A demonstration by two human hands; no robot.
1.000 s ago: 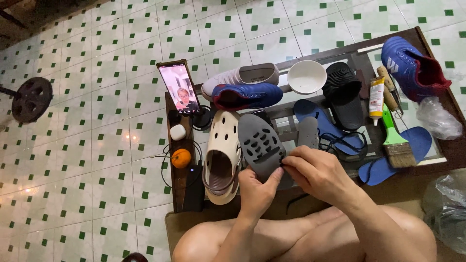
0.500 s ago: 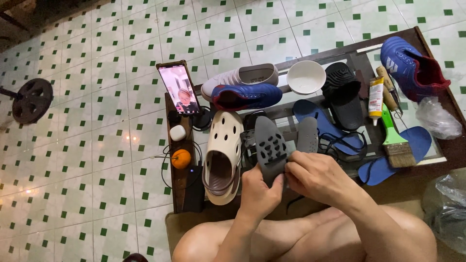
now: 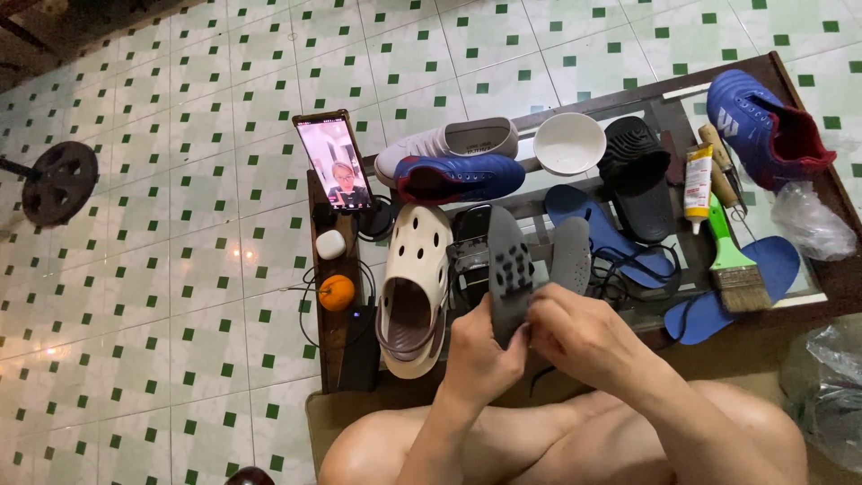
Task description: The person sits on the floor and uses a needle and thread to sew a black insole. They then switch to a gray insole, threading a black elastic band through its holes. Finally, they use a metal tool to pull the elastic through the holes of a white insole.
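My left hand (image 3: 480,355) and my right hand (image 3: 575,334) both grip the near end of a dark grey perforated clog (image 3: 508,268), held on edge above the low glass-topped table (image 3: 669,99), its holed upper facing me. A cream clog (image 3: 415,283) lies on the table just left of it. A grey insole (image 3: 571,256) lies just right of the held clog.
On the table: a phone (image 3: 333,162) propped upright, a white shoe (image 3: 449,144), a blue shoe (image 3: 460,178), a white bowl (image 3: 569,143), a black slide (image 3: 636,171), blue insoles (image 3: 736,287), a green brush (image 3: 732,265), a glue tube (image 3: 698,182), a blue boot (image 3: 763,126), an orange (image 3: 337,293). A weight plate (image 3: 58,180) lies on the tiled floor.
The grey clog has turned in my hands from showing its broad holed face to standing nearly edge-on. Both hands have shifted slightly right.
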